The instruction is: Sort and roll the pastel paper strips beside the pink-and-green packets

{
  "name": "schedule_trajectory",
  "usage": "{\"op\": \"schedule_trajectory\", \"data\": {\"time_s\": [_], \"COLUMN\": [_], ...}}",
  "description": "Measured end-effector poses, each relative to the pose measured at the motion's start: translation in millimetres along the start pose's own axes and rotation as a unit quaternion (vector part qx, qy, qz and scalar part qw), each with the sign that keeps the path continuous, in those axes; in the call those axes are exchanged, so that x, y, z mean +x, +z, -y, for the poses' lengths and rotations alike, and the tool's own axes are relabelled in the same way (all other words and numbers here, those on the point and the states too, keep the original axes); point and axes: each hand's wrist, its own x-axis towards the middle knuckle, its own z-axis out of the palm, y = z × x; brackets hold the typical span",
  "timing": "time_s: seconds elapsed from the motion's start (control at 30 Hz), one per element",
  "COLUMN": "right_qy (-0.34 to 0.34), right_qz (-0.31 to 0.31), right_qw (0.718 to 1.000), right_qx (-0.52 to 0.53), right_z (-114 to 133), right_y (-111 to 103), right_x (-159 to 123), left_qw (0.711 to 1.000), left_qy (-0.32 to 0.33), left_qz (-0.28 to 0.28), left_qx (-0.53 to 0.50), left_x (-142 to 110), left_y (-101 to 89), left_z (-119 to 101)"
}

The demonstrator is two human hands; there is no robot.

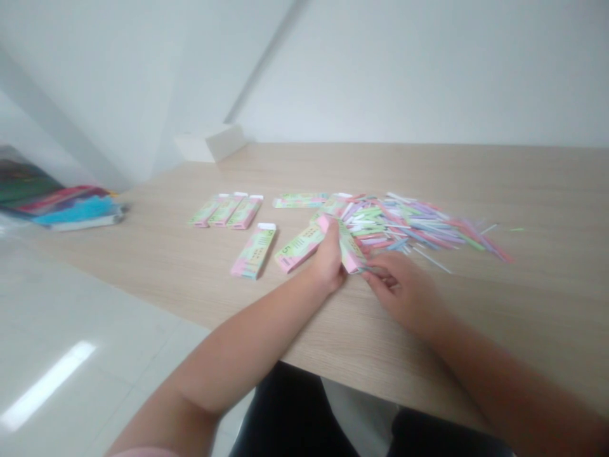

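My left hand (330,257) is closed around a slim pink and green cardboard box (351,251), held tilted above the table. At the box's lower right end, the fingers of my right hand (397,282) are pinched together. Something thin and greyish shows at those fingertips, too blurred to name. Just beyond my hands lies a loose pile of thin pastel sticks (419,225) in pink, purple, green, blue and white. A similar box (299,247) rests left of my left hand, partly covered by it, and another box (255,252) lies farther left.
Three more boxes (228,211) lie side by side at the back left of the wooden table (523,317). Another box (301,200) lies crosswise behind. A white box (212,145) stands near the wall. Colourful packages (78,206) sit at the far left.
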Motion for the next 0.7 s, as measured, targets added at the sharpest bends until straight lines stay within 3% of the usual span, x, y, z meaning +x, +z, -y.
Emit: {"op": "schedule_trajectory", "data": {"time_s": [0.13,0.23,0.37,0.5,0.7], "right_qy": [-0.037,-0.028,-0.045,-0.107,-0.08], "right_qz": [0.015,0.016,0.038,0.042,0.054], "right_qw": [0.999,0.999,0.997,0.993,0.994], "right_qx": [0.011,0.039,0.058,0.038,0.052], "right_z": [-2,-4,-9,-10,-15], "right_y": [1,1,-3,-7,-1], "right_x": [0,-2,-1,4,1], "left_qw": [0.999,0.997,0.994,0.997,0.998], "left_qy": [-0.022,-0.032,-0.034,-0.044,-0.023], "left_qz": [0.033,0.072,0.099,0.067,0.036], "left_qx": [-0.013,0.002,0.012,-0.015,0.041], "left_x": [0,-1,-6,-11,-10], "left_y": [0.4,-1.0,-1.2,2.8,7.4], "left_z": [7,13,8,-5,-5]}}
